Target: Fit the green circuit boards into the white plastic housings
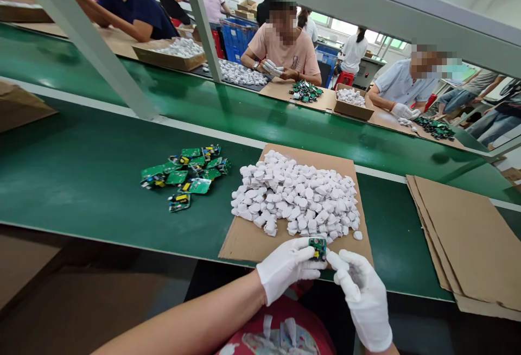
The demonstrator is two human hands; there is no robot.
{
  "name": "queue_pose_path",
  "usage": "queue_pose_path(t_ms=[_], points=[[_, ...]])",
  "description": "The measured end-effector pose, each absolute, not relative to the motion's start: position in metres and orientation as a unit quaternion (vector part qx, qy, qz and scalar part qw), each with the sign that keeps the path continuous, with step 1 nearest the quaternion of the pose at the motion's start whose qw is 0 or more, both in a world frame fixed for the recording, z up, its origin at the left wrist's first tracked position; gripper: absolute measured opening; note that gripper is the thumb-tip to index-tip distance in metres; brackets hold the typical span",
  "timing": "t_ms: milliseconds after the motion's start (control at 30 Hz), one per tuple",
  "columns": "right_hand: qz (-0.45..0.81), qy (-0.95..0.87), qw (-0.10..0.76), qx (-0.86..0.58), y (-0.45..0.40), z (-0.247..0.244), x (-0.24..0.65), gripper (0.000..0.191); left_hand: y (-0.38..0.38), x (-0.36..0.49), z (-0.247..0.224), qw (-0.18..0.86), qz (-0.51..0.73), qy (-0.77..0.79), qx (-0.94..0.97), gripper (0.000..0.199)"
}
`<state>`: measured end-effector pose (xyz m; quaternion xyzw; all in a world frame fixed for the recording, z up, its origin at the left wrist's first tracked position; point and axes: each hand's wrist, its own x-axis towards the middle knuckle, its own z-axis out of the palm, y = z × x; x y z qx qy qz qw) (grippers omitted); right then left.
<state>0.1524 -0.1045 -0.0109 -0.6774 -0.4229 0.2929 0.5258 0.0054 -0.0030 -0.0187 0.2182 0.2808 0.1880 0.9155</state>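
Head view, left hand: one, white-gloved, its fingers and thumb gripping one green circuit board above the near edge of the cardboard. Left hand [283, 269], held board [316, 248].
Right hand: one, white-gloved [364, 295], fingers curled just beside that board; whether it gripped a small white piece could not be told.
Loose boards: roughly a dozen [200, 185], overlapping, so no exact count; they lay on the green worktop [101, 176], left of the white pieces.
White pieces: one broad heap [301, 195], too many to count, with one piece [357, 235] at its near right edge.
Cardboard: one sheet [244, 238] under the heap; at least three more sheets [468, 235] stacked at the right.
Across the worktop: three nearest co-workers, in navy [140, 10], pink [303, 57] and light blue [396, 83] tops; two piles of green boards [306, 91] lay before the latter two.
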Motion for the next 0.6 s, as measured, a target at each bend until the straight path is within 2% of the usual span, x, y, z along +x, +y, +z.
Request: queue_pose_path(t_ms=[167, 300, 433, 600], points=[[0.103, -0.558, 0.438, -0.698, -0.098, -0.019, 0.145, 0.018, -0.004, 0.004, -0.014, 0.883, 0.193, 0.291, 0.315, 0.041], [-0.008, -0.637, 0.385, -0.668, -0.095, -0.017, 0.145, 0.020, -0.004, 0.004, -0.017, 0.835, 0.233, 0.295, 0.402, 0.048], [-0.045, -0.680, 0.339, -0.649, -0.093, -0.013, 0.146, 0.023, -0.005, 0.006, -0.022, 0.811, 0.270, 0.281, 0.435, 0.046], [-0.042, -0.694, 0.315, -0.646, -0.090, -0.019, 0.149, 0.023, -0.006, 0.007, -0.018, 0.790, 0.265, 0.282, 0.476, 0.035]])
